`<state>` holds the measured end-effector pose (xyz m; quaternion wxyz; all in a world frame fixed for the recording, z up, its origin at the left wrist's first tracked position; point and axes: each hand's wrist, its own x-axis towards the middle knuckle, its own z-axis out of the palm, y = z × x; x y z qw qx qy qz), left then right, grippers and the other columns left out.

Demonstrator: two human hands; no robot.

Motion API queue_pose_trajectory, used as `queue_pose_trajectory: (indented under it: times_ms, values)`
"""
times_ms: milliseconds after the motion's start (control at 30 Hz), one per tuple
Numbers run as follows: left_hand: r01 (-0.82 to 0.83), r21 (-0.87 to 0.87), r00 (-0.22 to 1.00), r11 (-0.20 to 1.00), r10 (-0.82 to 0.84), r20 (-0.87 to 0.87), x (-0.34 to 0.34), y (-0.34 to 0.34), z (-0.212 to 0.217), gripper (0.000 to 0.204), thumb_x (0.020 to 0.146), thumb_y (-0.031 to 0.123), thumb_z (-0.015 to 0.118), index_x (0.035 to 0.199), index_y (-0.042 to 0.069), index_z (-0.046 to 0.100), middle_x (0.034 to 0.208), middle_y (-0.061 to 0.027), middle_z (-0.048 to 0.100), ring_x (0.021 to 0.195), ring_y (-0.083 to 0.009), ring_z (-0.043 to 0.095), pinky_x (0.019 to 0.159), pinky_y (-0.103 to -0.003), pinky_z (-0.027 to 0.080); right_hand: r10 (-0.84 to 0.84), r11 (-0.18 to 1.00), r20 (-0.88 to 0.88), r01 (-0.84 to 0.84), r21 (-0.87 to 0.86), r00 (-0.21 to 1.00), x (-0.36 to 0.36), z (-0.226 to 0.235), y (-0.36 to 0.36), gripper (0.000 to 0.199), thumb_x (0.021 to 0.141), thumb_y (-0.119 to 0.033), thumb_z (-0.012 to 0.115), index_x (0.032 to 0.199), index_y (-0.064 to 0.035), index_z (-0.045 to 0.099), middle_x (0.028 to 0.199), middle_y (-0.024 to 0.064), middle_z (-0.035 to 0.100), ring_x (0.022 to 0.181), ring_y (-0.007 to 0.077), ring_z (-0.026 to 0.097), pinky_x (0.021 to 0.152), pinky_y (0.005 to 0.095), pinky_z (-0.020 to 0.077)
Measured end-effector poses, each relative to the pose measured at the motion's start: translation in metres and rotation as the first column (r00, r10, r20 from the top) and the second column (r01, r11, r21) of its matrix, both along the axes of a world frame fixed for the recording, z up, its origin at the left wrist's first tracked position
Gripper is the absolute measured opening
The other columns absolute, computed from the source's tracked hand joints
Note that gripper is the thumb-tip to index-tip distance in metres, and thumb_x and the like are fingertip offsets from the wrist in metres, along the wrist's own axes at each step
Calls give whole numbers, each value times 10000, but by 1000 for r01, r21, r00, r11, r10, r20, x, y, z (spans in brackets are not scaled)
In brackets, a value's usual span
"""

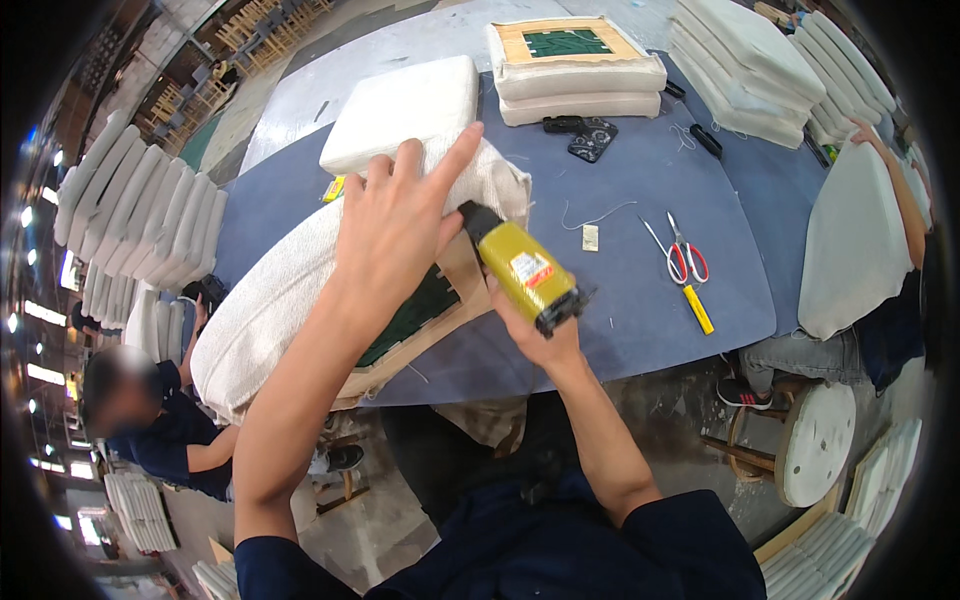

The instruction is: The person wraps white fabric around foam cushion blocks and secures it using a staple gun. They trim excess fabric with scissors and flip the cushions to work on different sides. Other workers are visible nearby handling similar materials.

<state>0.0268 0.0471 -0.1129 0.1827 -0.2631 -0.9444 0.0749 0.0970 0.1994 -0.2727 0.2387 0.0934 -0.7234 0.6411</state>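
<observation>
Staple gun [520,270], yellow — long axis diagonal, nose up-left against seat cushion [290,300] on blue tabletop [640,300]. Right hand [535,335] grip wrapped round it; left hand [395,225] spread flat, pressing white fabric.

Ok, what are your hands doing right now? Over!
Left hand flat on white fabric of seat cushion. Right hand grips yellow staple gun, nose at cushion's wooden frame. Nothing in the way.
</observation>
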Motion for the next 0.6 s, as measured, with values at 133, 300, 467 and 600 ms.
queue_pose_trajectory:
  times_ms: [133, 300, 467, 600]
  values:
    - [-150, 6, 984, 989, 148, 104, -28, 0, 10, 908, 922, 305, 834, 1699, 343, 367, 1266, -190, 659, 1140, -405, 687, 964, -545, 535, 81, 995, 188, -69, -70, 979, -43, 18, 5, 220, 898, -172, 827, 1025, -4, 762, 944, 103, 813, 815, 209, 770, 747, 315, 564]
    - [24, 264, 788, 964, -181, 588, -80, -60, 48, 686, 1109, 400, 558, 1737, 253, 323, 1631, -251, 495, 1484, -425, 513, 1237, -487, 409, 144, 948, 54, -122, -294, 988, -35, 9, -12, 378, 850, -111, 877, 1179, 29, 754, 1013, 90, 817, 922, 139, 764, 797, 319, 583]
    - [-128, 397, 716, 909, -193, 671, -69, -90, 30, 631, 1184, 528, 261, 1727, 221, 355, 1762, -170, 356, 1612, -359, 371, 1331, -447, 282, 195, 981, -18, -195, -17, 981, 9, -2, -47, 450, 758, -82, 871, 1162, 40, 715, 917, 195, 769, 840, 344, 788, 747, 379, 582]
    - [-157, 381, 768, 911, -130, 627, -66, -86, 33, 611, 1185, 532, 264, 1740, 282, 312, 1676, -228, 471, 1522, -421, 491, 1282, -474, 361, 159, 986, -13, -160, -42, 987, 0, 6, -61, 258, 851, -87, 814, 1073, 25, 743, 866, 151, 778, 707, 336, 745, 680, 346, 575]
